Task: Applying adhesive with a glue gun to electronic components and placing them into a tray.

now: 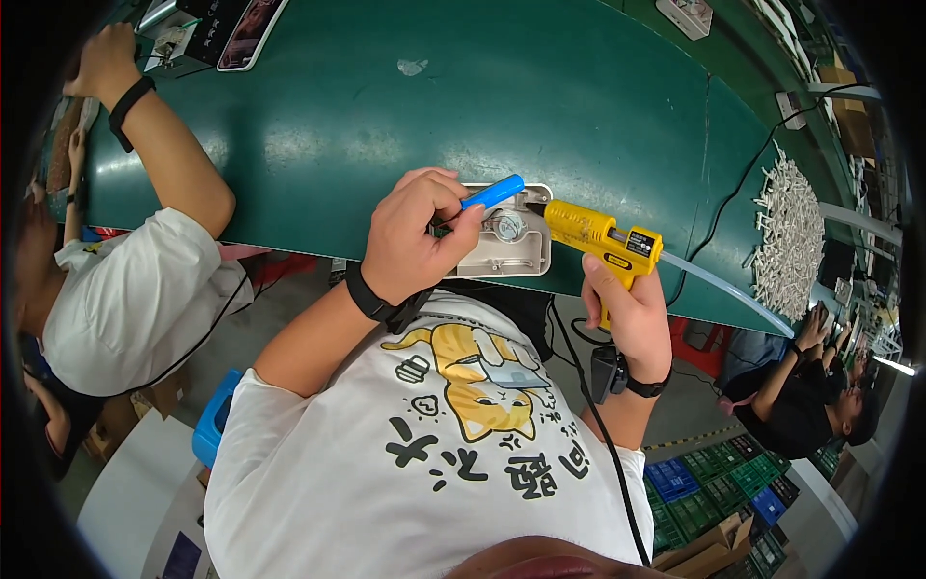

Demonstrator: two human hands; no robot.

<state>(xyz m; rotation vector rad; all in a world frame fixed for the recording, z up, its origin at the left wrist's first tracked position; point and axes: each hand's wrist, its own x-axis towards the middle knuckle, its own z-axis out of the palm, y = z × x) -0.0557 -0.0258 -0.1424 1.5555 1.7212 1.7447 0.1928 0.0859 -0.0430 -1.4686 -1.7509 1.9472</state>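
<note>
Pinched in my left hand (417, 224) is a blue cylindrical battery cell (496, 191), tilted up to the right over a white plastic housing (536, 253). A round part (506, 226) shows inside the housing. My right hand (625, 307) is wrapped round the handle of a yellow hot glue gun (590, 232). Its dark nozzle points left and reaches the housing's upper right corner. A long translucent glue stick (723, 284) sticks out of the gun's back. My left fingers hide part of the housing's left side.
The housing lies at the near edge of the green table (318, 125). A heap of small whitish parts (789, 236) spreads at the right, beside a black cable (712, 227). A phone-like device (253, 34) lies far left. Co-workers sit at the left (145, 299) and right (796, 400).
</note>
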